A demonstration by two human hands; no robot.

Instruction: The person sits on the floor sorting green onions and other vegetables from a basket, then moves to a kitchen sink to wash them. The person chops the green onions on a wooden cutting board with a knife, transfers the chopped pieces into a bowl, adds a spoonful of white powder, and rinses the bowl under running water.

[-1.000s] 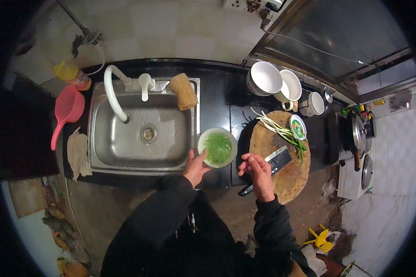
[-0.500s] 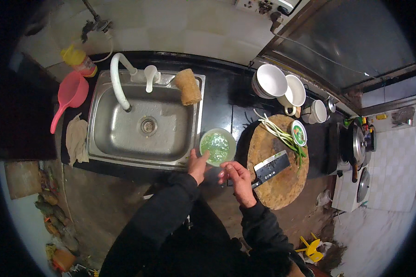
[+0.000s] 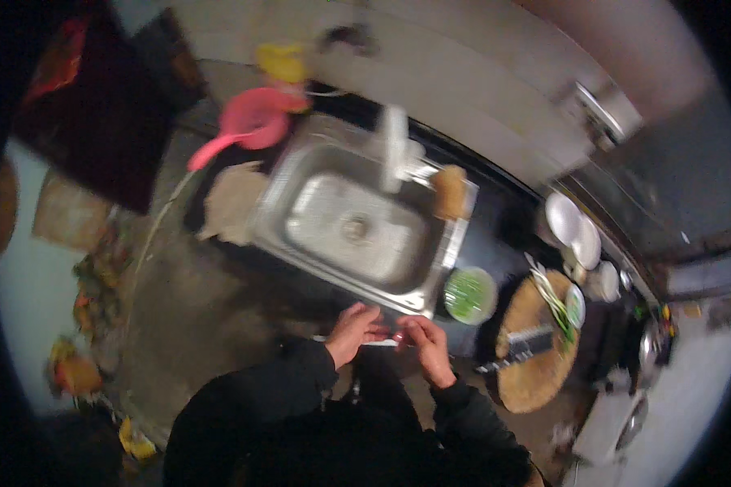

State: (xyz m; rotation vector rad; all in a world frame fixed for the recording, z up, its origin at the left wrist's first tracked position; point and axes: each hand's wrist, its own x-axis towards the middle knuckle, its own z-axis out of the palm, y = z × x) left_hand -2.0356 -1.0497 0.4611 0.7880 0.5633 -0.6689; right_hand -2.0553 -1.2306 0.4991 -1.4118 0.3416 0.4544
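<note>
My left hand [image 3: 354, 334] is in front of the sink's near edge, fingers stretched out and apart, holding nothing. Close beside it, my right hand [image 3: 427, 349] has its fingers curled together in a pinch; whatever is between them, if anything, is too blurred to name. Just beyond the right hand stands a bowl [image 3: 488, 302] with chopped greens [image 3: 465, 295] in it, touched by neither hand. Right of the bowl, a cleaver [image 3: 527, 344] lies on a round wooden chopping board [image 3: 530, 393], beside some spring onions [image 3: 551, 293] and a small round tub [image 3: 575, 307].
A steel sink [image 3: 287, 253] with a white tap [image 3: 394, 150] fills the middle of the counter. Around it are a pink dipper [image 3: 253, 118], a beige cloth [image 3: 234, 204] and a brown scrubber [image 3: 449, 192]. White bowls [image 3: 564, 219] stand at the far right.
My left hand has let go of the bowl, which now stands on the counter. Both hands have drawn back toward me, and the whole view has turned left and blurred.
</note>
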